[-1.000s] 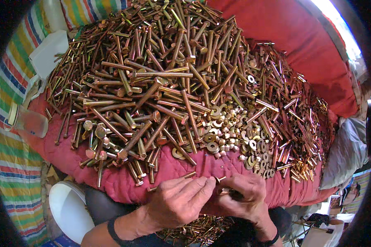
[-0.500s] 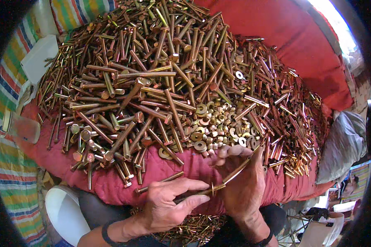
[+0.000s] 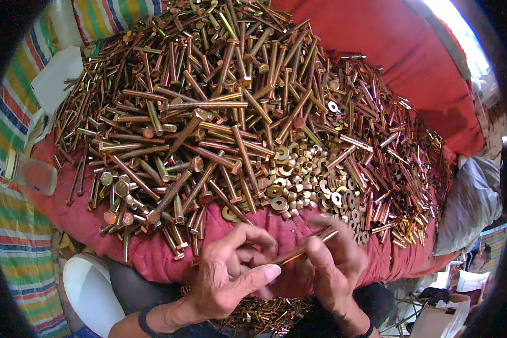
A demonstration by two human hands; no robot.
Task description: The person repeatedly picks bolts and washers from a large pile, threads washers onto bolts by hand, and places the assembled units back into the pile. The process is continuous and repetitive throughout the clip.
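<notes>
Red cloth (image 3: pixel 377 56), long brassy threaded bolt (image 3: pixel 301 250)

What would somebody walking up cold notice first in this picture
First, the huge heap of brass-coloured bolts covering most of the red cloth, with a smaller patch of washers and nuts at its near edge. Just below that, at the cloth's front edge, the left hand and right hand meet on a single long bolt. A white bucket sits at lower left.
</notes>
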